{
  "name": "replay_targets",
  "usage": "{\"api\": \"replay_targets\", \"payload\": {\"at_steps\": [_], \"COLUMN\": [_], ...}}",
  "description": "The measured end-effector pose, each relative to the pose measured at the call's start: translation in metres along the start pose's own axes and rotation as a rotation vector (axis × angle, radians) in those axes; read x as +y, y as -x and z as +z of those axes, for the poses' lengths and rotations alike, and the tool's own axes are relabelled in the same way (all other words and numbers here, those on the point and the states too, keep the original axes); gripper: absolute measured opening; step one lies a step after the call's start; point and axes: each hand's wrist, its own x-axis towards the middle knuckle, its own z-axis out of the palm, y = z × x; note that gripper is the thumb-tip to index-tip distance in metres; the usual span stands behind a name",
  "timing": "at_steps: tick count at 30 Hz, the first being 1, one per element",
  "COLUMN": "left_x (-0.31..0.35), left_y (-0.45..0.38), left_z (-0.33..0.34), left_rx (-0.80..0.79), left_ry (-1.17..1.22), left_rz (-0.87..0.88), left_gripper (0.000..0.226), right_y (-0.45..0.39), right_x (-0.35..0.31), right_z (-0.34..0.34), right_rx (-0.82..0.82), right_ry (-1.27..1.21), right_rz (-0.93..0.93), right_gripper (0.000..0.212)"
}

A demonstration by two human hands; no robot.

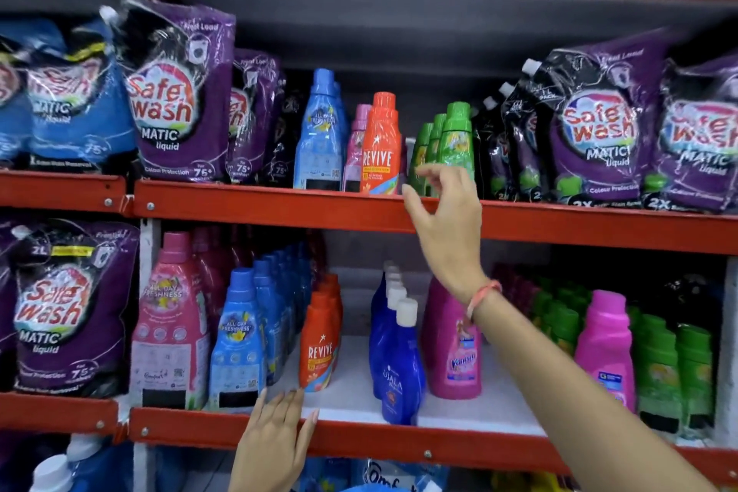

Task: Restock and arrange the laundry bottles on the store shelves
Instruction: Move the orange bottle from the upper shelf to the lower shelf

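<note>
On the upper shelf (279, 208) stand a blue bottle (319, 132), a pink bottle (355, 148), an orange Revive bottle (381, 148) and a row of green bottles (455, 140). My right hand (443, 220) is raised in front of the green bottles, fingers apart, holding nothing. On the lower shelf (359, 435) are pink, light blue, orange Revive (319, 343), dark blue Ujala (399, 363), pink Vanish (455, 347) and green bottles. My left hand (275, 443) rests open on the lower shelf's red front edge, just below the orange bottles.
Purple Safe Wash pouches (179, 100) fill the upper shelf's left and right (599, 124) sides, and another pouch (68, 312) stands at the lower left. Blue pouches (72, 100) sit at far left. White shelf surface shows between the Revive and Ujala rows. More bottles sit below.
</note>
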Motion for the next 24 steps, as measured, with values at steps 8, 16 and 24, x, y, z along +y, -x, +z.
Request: {"api": "replay_targets", "payload": {"at_steps": [8, 16, 24], "left_x": [0.0, 0.003, 0.003], "left_y": [-0.007, -0.007, -0.003], "left_z": [0.007, 0.01, 0.008], "left_rx": [0.173, 0.204, 0.11], "left_ry": [-0.029, -0.057, -0.047], "left_rz": [0.024, 0.019, 0.0], "left_gripper": [0.084, 0.085, 0.085], "right_y": [-0.066, -0.083, -0.076], "right_x": [0.004, 0.01, 0.016], "right_z": [0.019, 0.029, 0.026], "right_rx": [-0.378, -0.544, -0.364], "right_ry": [0.017, 0.035, -0.12], "right_rz": [0.24, 0.262, 0.255], "right_gripper": [0.064, 0.043, 0.041]}}
